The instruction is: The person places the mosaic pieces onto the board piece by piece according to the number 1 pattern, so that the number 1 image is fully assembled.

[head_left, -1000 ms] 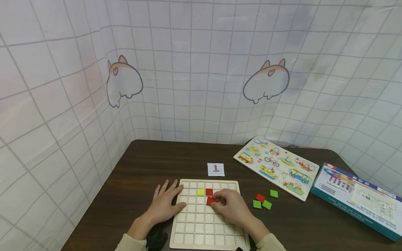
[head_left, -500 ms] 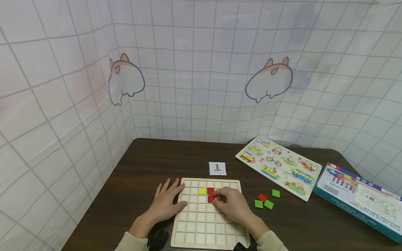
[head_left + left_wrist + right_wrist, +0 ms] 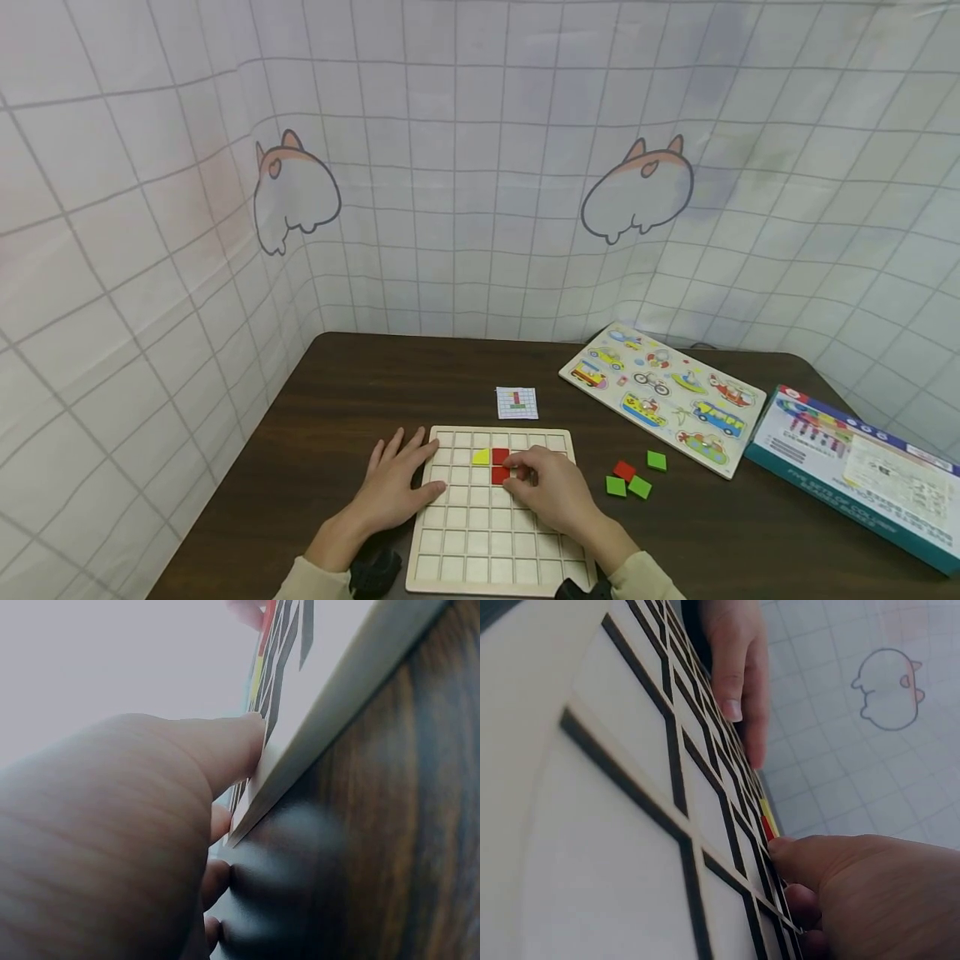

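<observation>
The pale wooden grid board (image 3: 457, 541) lies on the dark table. My left hand (image 3: 395, 485) spreads its fingers over the board's left edge; in the left wrist view the thumb (image 3: 232, 746) rests on the rim. My right hand (image 3: 551, 492) is over the board's upper right cells, thumb and index finger bent together at the right side of a red square tile (image 3: 500, 476). That tile sits flat in its cell, directly below another red square tile (image 3: 500, 456). Left of the upper one is a yellow piece (image 3: 481, 457) with a slanted or rounded upper left corner.
Right of the board lie a loose red tile (image 3: 625, 471) and several green tiles (image 3: 639, 487). A small pattern card (image 3: 517, 403) with a red and green figure is behind the board. A vehicle picture puzzle (image 3: 678, 383) and a teal-sided box (image 3: 847, 475) stand at the right.
The lower red tile, tilted a second ago in the right hand's fingertips, now lies square in its cell. The right fingers stay at it; the left hand keeps its place.
</observation>
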`<state>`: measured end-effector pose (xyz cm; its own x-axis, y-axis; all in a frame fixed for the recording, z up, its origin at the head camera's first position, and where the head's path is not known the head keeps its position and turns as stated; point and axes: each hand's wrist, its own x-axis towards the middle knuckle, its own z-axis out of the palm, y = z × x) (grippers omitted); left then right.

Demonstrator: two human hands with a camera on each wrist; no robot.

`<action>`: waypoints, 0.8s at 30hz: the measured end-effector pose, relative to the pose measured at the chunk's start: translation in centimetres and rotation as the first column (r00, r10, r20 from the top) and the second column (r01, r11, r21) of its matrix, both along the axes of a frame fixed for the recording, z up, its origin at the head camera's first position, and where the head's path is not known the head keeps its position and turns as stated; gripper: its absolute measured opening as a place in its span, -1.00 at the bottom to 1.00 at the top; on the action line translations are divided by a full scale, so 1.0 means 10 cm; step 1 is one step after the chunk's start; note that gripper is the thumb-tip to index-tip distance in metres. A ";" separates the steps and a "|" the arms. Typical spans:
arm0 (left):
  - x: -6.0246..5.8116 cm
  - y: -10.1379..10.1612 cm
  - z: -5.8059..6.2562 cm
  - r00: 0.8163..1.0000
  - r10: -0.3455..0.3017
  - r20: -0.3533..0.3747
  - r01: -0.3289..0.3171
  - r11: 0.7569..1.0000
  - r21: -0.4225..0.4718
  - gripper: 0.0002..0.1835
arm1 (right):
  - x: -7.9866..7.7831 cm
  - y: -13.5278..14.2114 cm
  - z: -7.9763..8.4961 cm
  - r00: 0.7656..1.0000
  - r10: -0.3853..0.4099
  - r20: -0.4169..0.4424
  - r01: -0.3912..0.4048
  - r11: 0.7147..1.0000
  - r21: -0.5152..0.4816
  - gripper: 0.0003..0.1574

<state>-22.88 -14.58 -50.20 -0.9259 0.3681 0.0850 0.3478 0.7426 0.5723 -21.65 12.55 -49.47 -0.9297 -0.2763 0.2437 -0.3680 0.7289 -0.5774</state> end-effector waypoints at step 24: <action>0.03 0.00 0.04 1.000 0.003 0.017 -0.003 1.000 0.015 -0.31 | -0.06 0.24 0.16 0.984 0.081 0.157 -0.067 0.994 -0.092 -0.74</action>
<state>-22.63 -14.53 -49.82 -0.9282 0.3644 0.0747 0.3359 0.7346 0.5896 -22.24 14.99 -47.84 -0.9364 -0.3302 0.1192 -0.3167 0.6483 -0.6924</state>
